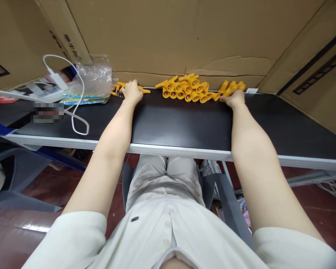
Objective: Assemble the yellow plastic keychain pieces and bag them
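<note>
At the back of the black tabletop lies a stacked pile of small yellow flashlights (188, 89), their round lens ends facing me. My left hand (132, 92) is closed over a few yellow pieces left of the pile. Metal rings or clips (119, 92) show beside its fingers, and a yellow end sticks out to the right. At the pile's right end, my right hand (234, 98) grips a cluster of yellow flashlights (232, 87), thumb toward the pile. The fingertips of both hands are partly hidden.
Cardboard walls (184, 37) rise behind and beside the table. On the left are a clear plastic bag (93, 74), colourful packets (86, 98), a white cable (82, 82) and a white adapter (58, 81). A metal edge (179, 150) runs along the front.
</note>
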A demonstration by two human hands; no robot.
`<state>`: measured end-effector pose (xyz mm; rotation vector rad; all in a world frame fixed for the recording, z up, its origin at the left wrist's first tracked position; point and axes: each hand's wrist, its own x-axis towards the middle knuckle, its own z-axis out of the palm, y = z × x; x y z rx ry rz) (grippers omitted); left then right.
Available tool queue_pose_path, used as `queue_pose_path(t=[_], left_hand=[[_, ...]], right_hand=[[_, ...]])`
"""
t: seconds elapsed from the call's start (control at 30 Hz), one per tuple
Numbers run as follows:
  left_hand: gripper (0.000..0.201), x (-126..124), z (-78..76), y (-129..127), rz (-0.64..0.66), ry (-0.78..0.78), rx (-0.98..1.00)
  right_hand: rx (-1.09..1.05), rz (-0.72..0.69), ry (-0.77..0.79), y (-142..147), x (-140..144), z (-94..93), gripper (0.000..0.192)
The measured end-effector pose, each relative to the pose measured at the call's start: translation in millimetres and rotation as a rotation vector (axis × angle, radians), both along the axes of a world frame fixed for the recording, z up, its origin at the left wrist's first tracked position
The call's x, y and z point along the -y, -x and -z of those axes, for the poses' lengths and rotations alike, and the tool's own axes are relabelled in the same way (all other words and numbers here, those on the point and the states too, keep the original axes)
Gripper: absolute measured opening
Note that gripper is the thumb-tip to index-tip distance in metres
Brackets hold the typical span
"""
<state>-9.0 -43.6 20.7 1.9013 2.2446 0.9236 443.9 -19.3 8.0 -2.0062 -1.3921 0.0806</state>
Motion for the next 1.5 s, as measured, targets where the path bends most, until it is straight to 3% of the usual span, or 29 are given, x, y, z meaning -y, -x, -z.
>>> queue_pose_path(t=[0.1, 0.23, 0.5, 0.8, 0.93, 1.23, 1.33, 1.5], left_hand=[[0.068, 9.3, -1.2, -6.6, 0.004, 0.142, -0.061], [0.073, 12.6, -2.2, -12.1, 0.028, 0.249, -0.123], [0.052, 5.3, -3.1, -16.4, 0.088, 0.213, -0.103], [0.026, -5.3, 16.7, -7.7, 0.257, 0.078, 0.016], [0.013, -9.0, 22.0, -9.6, 0.241, 0.104, 0.019], [0.045, 4.3, 13.6, -19.6, 0.213, 0.192, -0.156], [0.045, -1.0, 14.6, -15.9, 0.194, 0.124, -0.042], [0.038, -26.5, 19.1, -3.0, 0.160, -0.149, 0.231]], right_hand=[[-0.032, 0.091, 0.133, 14.7, 17.0, -13.2, 0.051], [-0.026, 0.052, 0.120, 14.5, 18.2, -14.4, 0.042], [-0.008, 0.000, 0.135, -4.8, -0.9, -0.2, 0.059], [-0.061, 0.002, 0.099, 12.9, 21.3, -13.7, 0.062], [-0.081, -0.006, 0.086, 16.8, 26.1, -16.5, 0.061], [-0.076, -0.002, 0.112, 13.0, 21.9, -14.0, 0.060], [-0.101, -0.028, 0.071, 12.7, 21.9, -13.5, 0.059], [-0.065, 0.002, 0.127, 15.6, 25.9, -16.0, 0.051]])
